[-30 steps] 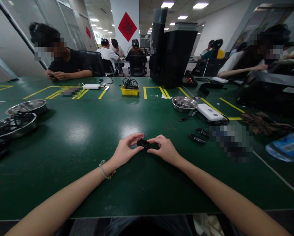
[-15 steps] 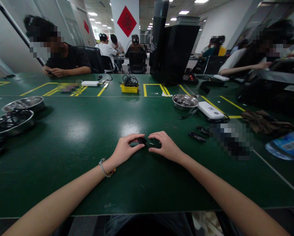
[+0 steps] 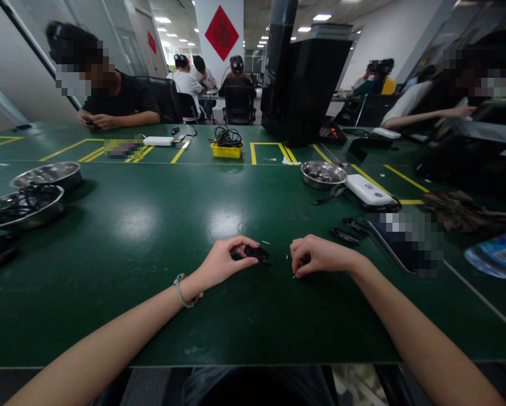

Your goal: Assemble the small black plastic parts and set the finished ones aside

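Note:
My left hand (image 3: 225, 259) holds a small black plastic part (image 3: 257, 254) between thumb and fingers, low over the green table (image 3: 185, 203). To its right, my right hand (image 3: 318, 255) is closed with fingertips bent down to the tabletop. A tiny pale tip shows below those fingertips; what they pinch is too small to make out. One thin silvery pin (image 3: 266, 242) lies just beyond the black part. Another tiny pale bit (image 3: 287, 257) sits between my hands.
Two black oblong parts (image 3: 345, 235) and a phone (image 3: 399, 242) lie at right, near a white power bank (image 3: 368, 189) and a metal bowl (image 3: 323, 174). Metal bowls with black cables (image 3: 22, 207) stand at left. A yellow tray (image 3: 226, 149) is farther back. Co-workers sit across the table.
My right hand has moved right, away from the left, and its fingers have closed down onto the table. More of the black part in my left hand shows.

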A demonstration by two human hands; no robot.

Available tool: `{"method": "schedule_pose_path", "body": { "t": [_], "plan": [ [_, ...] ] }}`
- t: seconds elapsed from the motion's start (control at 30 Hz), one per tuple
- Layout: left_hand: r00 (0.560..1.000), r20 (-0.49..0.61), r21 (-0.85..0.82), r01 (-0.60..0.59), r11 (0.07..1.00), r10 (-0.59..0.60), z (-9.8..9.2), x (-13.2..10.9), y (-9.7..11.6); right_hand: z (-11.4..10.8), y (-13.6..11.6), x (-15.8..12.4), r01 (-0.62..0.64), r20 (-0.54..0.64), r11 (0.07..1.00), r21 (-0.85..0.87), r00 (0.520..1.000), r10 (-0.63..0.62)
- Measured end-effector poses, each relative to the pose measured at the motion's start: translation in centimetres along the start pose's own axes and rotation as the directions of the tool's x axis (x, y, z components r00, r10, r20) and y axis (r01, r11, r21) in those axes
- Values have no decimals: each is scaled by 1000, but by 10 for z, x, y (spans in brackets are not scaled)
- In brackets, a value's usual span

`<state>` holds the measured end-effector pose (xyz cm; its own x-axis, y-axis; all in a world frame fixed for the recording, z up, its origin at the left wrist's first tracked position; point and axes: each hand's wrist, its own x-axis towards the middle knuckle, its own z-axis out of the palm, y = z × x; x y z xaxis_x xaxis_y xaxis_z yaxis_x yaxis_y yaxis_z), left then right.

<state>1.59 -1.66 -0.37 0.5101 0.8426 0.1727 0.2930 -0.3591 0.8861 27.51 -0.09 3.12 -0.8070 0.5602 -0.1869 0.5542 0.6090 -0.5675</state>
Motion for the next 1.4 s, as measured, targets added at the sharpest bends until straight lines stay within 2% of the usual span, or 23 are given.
{"method": "schedule_pose_path", "body": {
  "t": [0.13, 0.23, 0.33, 0.43, 0.57, 0.63, 0.7, 0.83, 1.0, 1.2, 1.3, 1.4],
  "plan": [
    [992, 116, 149, -70, 986, 53, 4, -3, 5, 4, -4, -1, -81, -11, 997, 14, 997, 82],
    [981, 163, 263, -147, 953, 106, 7, -4, 6, 8, -6, 0, -185, -63, 982, -34, 981, 183],
    [975, 190, 375, -182, 909, 117, 8, -5, 5, 11, -3, 3, -230, -127, 973, -32, 966, 224],
    [967, 220, 453, -220, 864, 131, 6, -4, 6, 10, 2, 4, -232, -210, 964, 132, 944, 256],
    [933, 296, 423, -318, 848, 202, 0, -3, 9, 4, 5, 4, -212, -341, 885, 415, 865, 367],
    [923, 315, 391, -338, 856, 220, -2, -2, 10, 4, 3, 6, -198, -364, 852, 484, 840, 402],
    [924, 315, 378, -333, 864, 219, -2, -2, 9, 6, -1, 9, -197, -366, 848, 492, 837, 407],
    [935, 297, 386, -305, 870, 196, 0, -1, 6, 15, -8, 14, -187, -349, 907, 377, 879, 326],
    [940, 280, 367, -293, 883, 196, 1, -1, 4, 16, -11, 12, -198, -340, 980, 7, 921, 189],
    [937, 289, 372, -301, 878, 198, 0, 0, 7, 10, -7, 5, -250, -325, 926, -284, 933, 152],
    [937, 287, 379, -300, 875, 197, 1, 0, 8, 9, -3, 2, -291, -353, 890, -351, 922, 162],
    [938, 285, 376, -297, 878, 196, 1, 0, 7, 9, -2, 1, -359, -359, 868, -344, 904, 232]
  ]
}}
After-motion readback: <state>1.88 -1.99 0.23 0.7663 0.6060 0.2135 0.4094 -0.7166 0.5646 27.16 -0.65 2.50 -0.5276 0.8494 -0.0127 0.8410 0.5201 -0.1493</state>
